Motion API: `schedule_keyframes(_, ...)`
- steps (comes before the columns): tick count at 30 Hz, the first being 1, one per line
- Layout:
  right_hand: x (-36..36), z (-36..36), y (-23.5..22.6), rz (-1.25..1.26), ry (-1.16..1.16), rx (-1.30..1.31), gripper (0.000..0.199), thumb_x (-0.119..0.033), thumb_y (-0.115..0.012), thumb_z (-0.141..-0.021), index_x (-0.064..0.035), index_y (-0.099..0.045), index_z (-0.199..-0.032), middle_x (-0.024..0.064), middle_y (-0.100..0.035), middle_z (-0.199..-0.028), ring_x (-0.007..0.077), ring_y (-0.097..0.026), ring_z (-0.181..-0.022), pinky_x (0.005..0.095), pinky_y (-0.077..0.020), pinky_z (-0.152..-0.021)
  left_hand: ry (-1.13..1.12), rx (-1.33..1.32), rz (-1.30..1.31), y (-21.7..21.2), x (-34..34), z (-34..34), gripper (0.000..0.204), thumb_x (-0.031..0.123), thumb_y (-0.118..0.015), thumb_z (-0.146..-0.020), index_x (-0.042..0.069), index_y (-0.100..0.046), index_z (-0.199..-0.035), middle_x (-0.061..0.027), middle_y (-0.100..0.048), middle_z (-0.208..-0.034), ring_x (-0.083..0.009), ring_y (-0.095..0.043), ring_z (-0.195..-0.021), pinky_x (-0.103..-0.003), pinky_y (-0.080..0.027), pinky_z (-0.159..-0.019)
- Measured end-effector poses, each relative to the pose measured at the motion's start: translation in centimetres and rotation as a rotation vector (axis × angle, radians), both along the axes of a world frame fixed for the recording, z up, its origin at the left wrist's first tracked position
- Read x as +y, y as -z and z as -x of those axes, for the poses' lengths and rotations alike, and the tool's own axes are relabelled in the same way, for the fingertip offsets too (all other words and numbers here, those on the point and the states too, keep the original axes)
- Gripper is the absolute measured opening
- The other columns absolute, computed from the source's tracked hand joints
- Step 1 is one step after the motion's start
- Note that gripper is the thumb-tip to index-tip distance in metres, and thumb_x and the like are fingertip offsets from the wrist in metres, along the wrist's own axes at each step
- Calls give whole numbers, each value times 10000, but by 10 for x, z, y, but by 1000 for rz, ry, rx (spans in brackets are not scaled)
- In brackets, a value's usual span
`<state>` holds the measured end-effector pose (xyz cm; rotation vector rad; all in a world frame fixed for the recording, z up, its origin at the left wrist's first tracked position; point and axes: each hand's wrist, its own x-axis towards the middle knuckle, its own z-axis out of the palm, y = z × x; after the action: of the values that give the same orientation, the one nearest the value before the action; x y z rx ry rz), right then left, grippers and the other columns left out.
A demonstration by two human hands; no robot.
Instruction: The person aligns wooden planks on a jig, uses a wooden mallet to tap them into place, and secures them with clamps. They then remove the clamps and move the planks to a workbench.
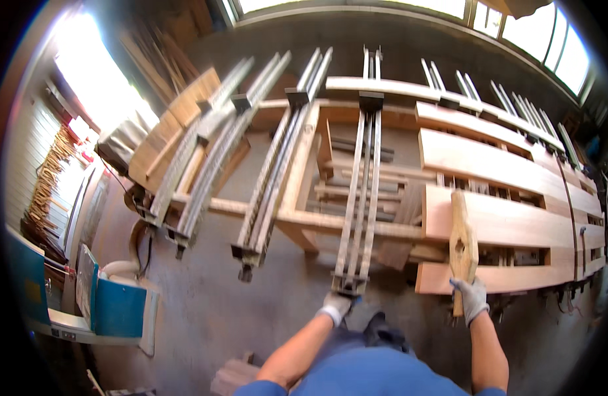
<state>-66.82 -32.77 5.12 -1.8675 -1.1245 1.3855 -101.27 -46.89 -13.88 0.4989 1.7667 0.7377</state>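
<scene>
In my gloved right hand (472, 297) is the lower, narrow end of a long wooden handle-like piece (464, 244), wider in the middle with a dark hole there. It stands over the pale boards (495, 214) on the right. My gloved left hand (335, 307) closes round the near end of a long metal bar clamp (360, 198); its fingers are partly hidden. A dark clamp jaw (371, 101) sits farther up that clamp, against a narrow pale wood strip (347, 84).
More metal bar clamps (271, 185) lie across the wooden frame (297, 214) to the left. A teal machine (119, 307) with a hose stands at the lower left. Wood offcuts (236, 375) lie on the floor near me. Loose timber rests below the frame.
</scene>
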Motion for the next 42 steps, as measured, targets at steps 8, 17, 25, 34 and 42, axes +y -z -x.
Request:
schedule_keyframes(8, 7, -3, 20, -94, -49, -113, 377, -116, -863, -755, 19, -697, -1065, 85, -710, -835, 167, -647, -690, 344, -535, -631, 208, 319, 53, -40, 12, -31, 407, 499, -771, -852, 96, -776, -908, -76, -748, -747, -209, -721, -632, -379, -566, -612)
schedule_keyframes(17, -5, 10, -18, -98, -130, -212, 450, -241, -897, -725, 14, -740, -1060, 134, -773, -920, 204, -735, -816, 343, -581, -769, 344, 550, 305, -47, 6, -64, 856, 712, -756, -746, 89, -664, -1326, -209, -678, -1304, -341, -653, -1190, -393, -508, -1033)
schedule_keyframes(25, 0, -5, 3, -104, -189, -293, 507, -281, -914, -714, 15, -746, -1090, 140, -773, -912, 207, -733, -816, 343, -583, -743, 601, 496, 182, -82, 10, -37, 807, 694, -744, -754, 5, -752, -1175, -271, -649, -1339, -433, -676, -1131, -397, -517, -1025)
schedule_keyframes(34, 4, -1, -4, -83, -218, -280, 484, -278, -910, -731, 13, -740, -1079, 116, -753, -854, 183, -713, -748, 345, -576, -693, -480, -1533, -328, 114, -48, -32, 372, 354, -452, -1064, 50, -602, -1215, -164, -699, -960, -372, -695, -884, -502, -570, -752)
schedule_keyframes(42, 12, -15, 23, -9, -185, -92, 444, -263, -890, -742, -1, -756, -1074, 114, -766, -904, 197, -725, -785, 341, -573, -733, -337, -161, -112, 32, -37, -42, 432, 354, -515, -1054, -1, -647, -1261, -180, -736, -1098, -363, -716, -928, -505, -586, -827)
